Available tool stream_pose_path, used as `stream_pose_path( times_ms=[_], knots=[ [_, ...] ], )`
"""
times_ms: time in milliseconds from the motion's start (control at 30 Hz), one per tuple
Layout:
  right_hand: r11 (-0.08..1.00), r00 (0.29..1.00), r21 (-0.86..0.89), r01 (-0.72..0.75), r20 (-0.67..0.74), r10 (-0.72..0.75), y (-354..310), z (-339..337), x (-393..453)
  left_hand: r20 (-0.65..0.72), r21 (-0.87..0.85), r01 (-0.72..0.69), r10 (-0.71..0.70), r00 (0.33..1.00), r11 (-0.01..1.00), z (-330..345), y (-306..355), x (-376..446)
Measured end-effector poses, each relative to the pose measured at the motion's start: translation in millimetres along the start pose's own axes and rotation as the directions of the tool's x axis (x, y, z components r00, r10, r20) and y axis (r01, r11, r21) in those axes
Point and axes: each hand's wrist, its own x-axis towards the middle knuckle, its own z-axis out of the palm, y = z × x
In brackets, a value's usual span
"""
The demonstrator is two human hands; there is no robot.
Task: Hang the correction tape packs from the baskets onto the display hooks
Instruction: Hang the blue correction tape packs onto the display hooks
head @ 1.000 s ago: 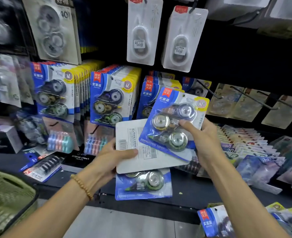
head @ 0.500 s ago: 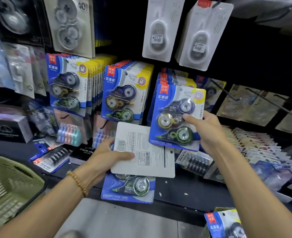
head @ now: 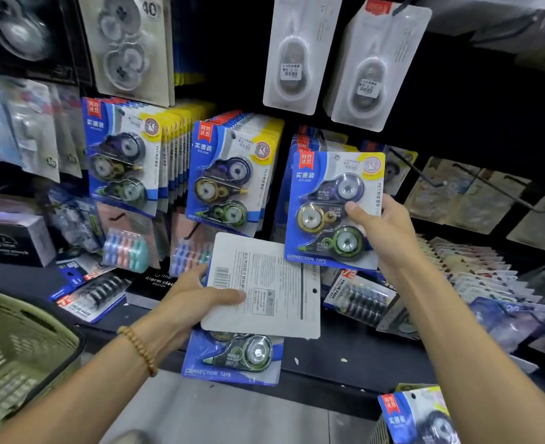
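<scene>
My right hand [head: 383,232] pinches one blue correction tape pack [head: 333,209] by its right edge, thumb across the blister, holding it upright in front of the third hanging row of packs [head: 300,142]. My left hand [head: 188,299] grips a small stack of packs [head: 264,290], thumb pressed on the white back of the top one, a blue-fronted one showing beneath. Two fuller rows of packs [head: 232,174] hang to the left. A green basket [head: 18,341] sits at lower left; another pack [head: 418,418] shows at lower right.
</scene>
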Motion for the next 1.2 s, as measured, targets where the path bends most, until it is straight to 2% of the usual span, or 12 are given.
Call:
stream_pose_path(
  times_ms=[167, 367, 467, 567, 700, 867, 933, 1067, 1133, 1200],
  knots=[
    [0.999, 0.998, 0.024, -0.038, -0.042, 0.039, 7, 7, 1, 0.031, 0.007, 0.002, -0.002, 1.0, 1.0, -2, 0, -1],
    [0.999, 0.999, -0.022, -0.044, 0.026, 0.045, 8, 11, 5, 0.05, 0.026, 0.032, -0.033, 0.998, 0.999, -11, -5, -3],
    [0.998, 0.998, 0.014, -0.062, 0.026, 0.061, 10, 14, 5, 0.046, 0.012, 0.036, -0.037, 0.998, 0.999, -15, -4, -4],
    [0.997, 0.996, 0.011, -0.079, -0.034, 0.079, 11, 21, 14, 0.036, 0.006, 0.028, -0.029, 0.999, 1.0, -15, -2, -5],
    [0.974, 0.985, -0.187, -0.127, -0.142, 0.101, 21, 24, 30, 0.042, -0.01, 0.035, -0.034, 0.999, 0.999, -15, -2, -6],
    [0.921, 0.947, -0.303, -0.243, -0.278, 0.158, 47, 21, 1, 0.101, -0.188, 0.06, -0.041, 0.994, 0.98, -12, -1, -9],
    [0.944, 0.957, -0.215, -0.251, -0.2, 0.209, 49, 20, -25, 0.113, -0.252, 0.054, -0.026, 0.993, 0.966, -9, 0, -9],
    [0.971, 0.962, -0.075, -0.228, 0.138, 0.236, 35, 18, -68, 0.094, -0.351, 0.04, -0.007, 0.996, 0.936, 6, 3, -7],
    [0.975, 0.953, -0.03, -0.222, 0.202, 0.224, 33, 17, -76, 0.079, -0.39, 0.03, 0.001, 0.997, 0.92, 13, 3, -7],
    [0.974, 0.958, -0.035, -0.226, 0.176, 0.228, 32, 16, -78, 0.088, -0.431, 0.032, 0.006, 0.996, 0.902, 19, 4, -9]
  ],
)
